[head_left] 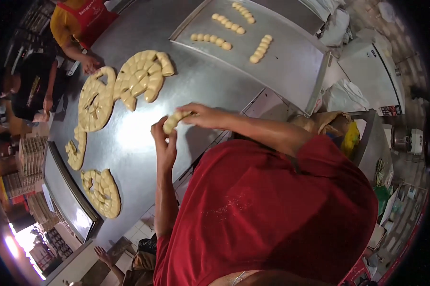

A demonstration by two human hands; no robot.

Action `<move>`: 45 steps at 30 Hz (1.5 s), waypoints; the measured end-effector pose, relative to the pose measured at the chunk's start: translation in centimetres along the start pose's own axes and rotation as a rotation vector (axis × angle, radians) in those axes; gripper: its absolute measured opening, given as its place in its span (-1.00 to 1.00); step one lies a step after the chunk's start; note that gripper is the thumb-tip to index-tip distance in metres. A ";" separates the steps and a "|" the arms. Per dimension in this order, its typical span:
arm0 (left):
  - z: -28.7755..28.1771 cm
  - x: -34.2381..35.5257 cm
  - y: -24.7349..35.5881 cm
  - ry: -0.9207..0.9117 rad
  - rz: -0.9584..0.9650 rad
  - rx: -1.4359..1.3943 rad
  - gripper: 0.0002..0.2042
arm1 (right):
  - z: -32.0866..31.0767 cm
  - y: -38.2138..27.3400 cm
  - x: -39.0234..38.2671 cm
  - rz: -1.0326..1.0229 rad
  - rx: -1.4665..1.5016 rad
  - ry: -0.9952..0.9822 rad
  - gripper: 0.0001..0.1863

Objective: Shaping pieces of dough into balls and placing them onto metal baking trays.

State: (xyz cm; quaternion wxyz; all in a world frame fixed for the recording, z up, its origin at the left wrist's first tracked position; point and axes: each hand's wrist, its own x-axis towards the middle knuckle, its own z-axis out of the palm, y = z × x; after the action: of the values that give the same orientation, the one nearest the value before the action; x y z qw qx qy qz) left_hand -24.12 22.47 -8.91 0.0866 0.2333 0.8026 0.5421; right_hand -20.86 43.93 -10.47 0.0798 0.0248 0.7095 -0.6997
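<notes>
Between my two hands, above the steel table [124, 188], is a short bumpy piece of pale dough [173, 123]. My left hand [161, 140] grips its near end, and my right hand [198, 117] holds the far end with curled fingers. Glossy shaped dough pieces lie beyond and left of my hands: a segmented round [143, 76], a looped piece [96, 105], a curled strip [79, 148] and another round [100, 193]. On a metal tray [291, 76] at the top right sit several rows of small joined dough balls [229, 24].
A co-worker's hand [90, 64] touches the table's far left by the dough; another person [34, 86] stands behind. An empty metal tray [67, 190] lies at the left edge, near stacked flat cartons [31, 167]. Bags [343, 97] and a white appliance [372, 71] are at right.
</notes>
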 end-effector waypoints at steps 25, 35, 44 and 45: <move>4.4 5.4 32.7 -0.189 0.636 -0.652 -0.75 | -15.3 5.1 -4.6 -0.238 -0.217 0.491 -0.48; -2.5 -2.7 28.3 0.166 0.559 -0.497 -0.81 | -1.7 2.9 6.9 -0.293 -0.421 0.077 -0.48; -19.9 -3.2 13.1 0.090 0.666 -0.460 -0.72 | 5.2 3.6 18.0 -0.799 -1.273 0.045 -0.58; -21.0 -3.5 12.2 0.087 0.668 -0.451 -0.70 | 5.4 3.6 18.8 -0.739 -1.310 -0.008 -0.64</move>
State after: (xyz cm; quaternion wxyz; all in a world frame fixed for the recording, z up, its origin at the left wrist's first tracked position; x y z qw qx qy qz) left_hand -25.90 7.10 10.10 -0.0791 0.4333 0.5464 0.7123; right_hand -38.41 37.15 -16.89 -0.1592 -0.2699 0.9426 -0.1158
